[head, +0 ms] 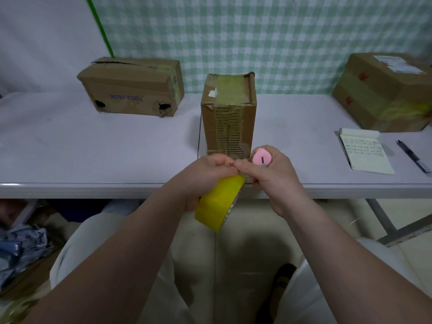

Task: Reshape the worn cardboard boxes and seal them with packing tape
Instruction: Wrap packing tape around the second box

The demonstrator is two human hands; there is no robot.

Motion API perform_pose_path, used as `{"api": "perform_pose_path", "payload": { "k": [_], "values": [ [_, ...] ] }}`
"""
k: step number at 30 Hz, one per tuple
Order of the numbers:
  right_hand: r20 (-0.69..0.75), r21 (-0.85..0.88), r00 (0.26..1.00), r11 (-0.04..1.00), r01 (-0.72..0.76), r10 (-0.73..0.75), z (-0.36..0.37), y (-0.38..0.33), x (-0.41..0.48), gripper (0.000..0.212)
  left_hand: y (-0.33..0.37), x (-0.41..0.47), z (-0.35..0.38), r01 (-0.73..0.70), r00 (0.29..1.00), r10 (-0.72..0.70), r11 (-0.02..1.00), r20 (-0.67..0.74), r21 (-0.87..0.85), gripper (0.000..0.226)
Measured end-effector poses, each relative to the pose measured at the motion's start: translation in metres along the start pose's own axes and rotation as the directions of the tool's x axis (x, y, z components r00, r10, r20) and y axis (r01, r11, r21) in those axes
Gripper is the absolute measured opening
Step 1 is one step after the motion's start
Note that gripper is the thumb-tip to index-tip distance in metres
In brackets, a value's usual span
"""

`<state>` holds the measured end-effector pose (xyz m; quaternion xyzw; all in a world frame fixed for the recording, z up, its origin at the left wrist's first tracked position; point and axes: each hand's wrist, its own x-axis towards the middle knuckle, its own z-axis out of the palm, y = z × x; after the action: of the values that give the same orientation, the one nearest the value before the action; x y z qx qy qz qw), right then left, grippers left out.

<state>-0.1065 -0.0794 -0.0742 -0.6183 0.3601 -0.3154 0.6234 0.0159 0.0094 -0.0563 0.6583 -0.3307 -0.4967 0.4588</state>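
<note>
At the centre of the frame, both hands met just in front of the near edge of the pale desk [70, 141]. The left hand [205, 174] had its grip closed around a yellow roll of packing tape [216, 204], which hung tilted below the desk edge, over the person's lap. The right hand [273, 181] had its grip closed on a pink cutter [261, 157], whose rounded end pointed up beside the thumb. The fingertips of the two hands pinched together at the top of the roll; whether a tape end lay between them could not be told.

Directly behind the hands, a tall narrow cardboard box [229, 118] stood upright on the desk, its top covered with tape and its front face torn down to the corrugation. In the upper left of the frame, a long cardboard box [131, 87] lay on the desk with holes in its front and a lifted top flap. At the upper right sat a larger cardboard box [383, 92] with a label on top. Below it, at the right, an open notebook [364, 150] lay just beside a dark pen [412, 156].
</note>
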Motion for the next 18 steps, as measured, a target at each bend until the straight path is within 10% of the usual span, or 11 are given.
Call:
{"api": "perform_pose_path", "payload": {
  "k": [4,8,18],
  "values": [
    [-0.060,-0.013,0.998,1.000,-0.014,0.013,0.000,0.002,0.000,0.031,-0.003,-0.004,0.002,-0.027,0.999,0.028,0.998,-0.025,0.052,0.010],
    [-0.038,0.155,0.995,0.984,-0.087,0.094,-0.001,0.001,-0.004,0.033,-0.006,-0.005,0.003,-0.120,0.979,0.157,0.958,-0.127,0.259,0.059],
    [-0.047,0.195,0.991,0.974,-0.114,0.125,-0.003,-0.002,-0.008,0.029,-0.011,-0.009,0.007,-0.210,0.959,0.256,0.932,-0.124,0.294,0.023]
  ]
}}
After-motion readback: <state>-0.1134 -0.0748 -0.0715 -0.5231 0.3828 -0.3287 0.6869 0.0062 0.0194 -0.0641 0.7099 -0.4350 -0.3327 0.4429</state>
